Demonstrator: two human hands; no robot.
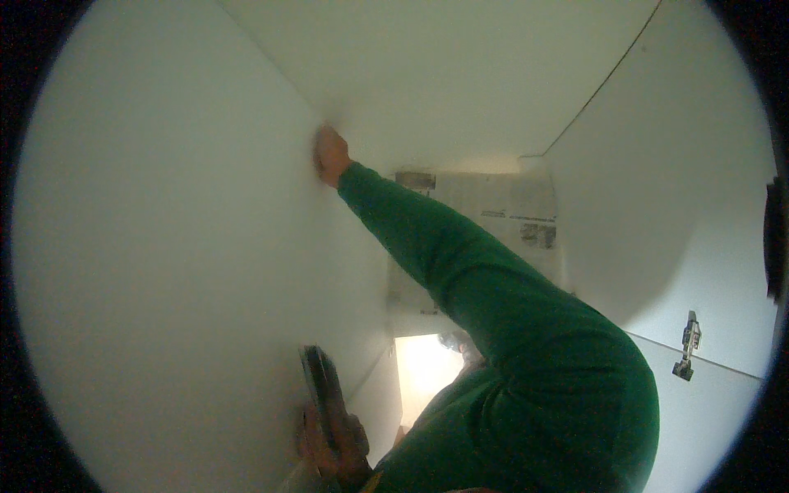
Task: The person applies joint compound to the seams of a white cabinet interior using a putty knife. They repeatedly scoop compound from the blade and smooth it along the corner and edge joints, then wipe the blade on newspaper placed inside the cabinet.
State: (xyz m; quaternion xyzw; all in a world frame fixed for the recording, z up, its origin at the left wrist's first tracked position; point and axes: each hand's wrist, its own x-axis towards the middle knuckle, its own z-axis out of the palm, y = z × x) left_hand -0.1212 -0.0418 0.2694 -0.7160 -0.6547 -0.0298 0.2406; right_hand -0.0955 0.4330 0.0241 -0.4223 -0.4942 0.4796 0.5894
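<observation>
My right arm, in a green sleeve, reaches up and left across the white cabinet interior. At its end my right hand (pixel 332 154) is curled against the seam where the white left panel (pixel 181 230) meets another white panel (pixel 460 74). Its fingers are mostly turned away, so what they hold, if anything, is hidden. Low down beside the left panel, my left hand (pixel 349 448) is closed around a dark, flat, phone-like slab (pixel 324 386), which tilts upward. Dim light blurs its details.
A newspaper sheet (pixel 501 205) lies on the surface behind my right forearm. To the right, a metal cabinet hinge (pixel 689 345) projects at the edge of a white panel (pixel 657 197). A bright opening (pixel 421 370) shows below the newspaper, and a dark object (pixel 772 238) stands at the right rim.
</observation>
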